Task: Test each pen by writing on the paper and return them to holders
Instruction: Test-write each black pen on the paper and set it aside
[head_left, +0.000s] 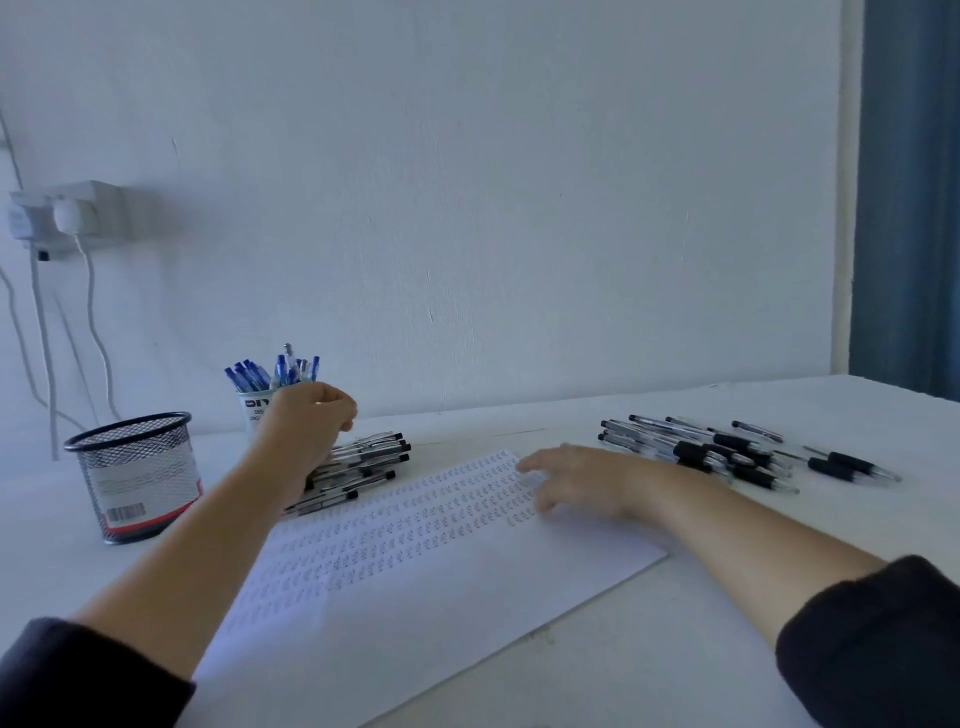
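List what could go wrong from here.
1. The left hand reaches over the stacked pile of black-capped pens; a nudge could scatter them.
2. Its wrist sits close to the white cup of blue pens, which might tip.
3. The right hand rests on the white written sheet and may smear ink.

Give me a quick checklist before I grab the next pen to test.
1. Left hand over the left pile: ok.
2. Pen in its fingers: cannot tell, fingers hidden.
3. Right hand resting flat on the paper: ok.
4. Blank room on the paper: ok, near half bare.
5. Mesh holder upright and empty: ok.
6. Cup of blue pens upright: ok.
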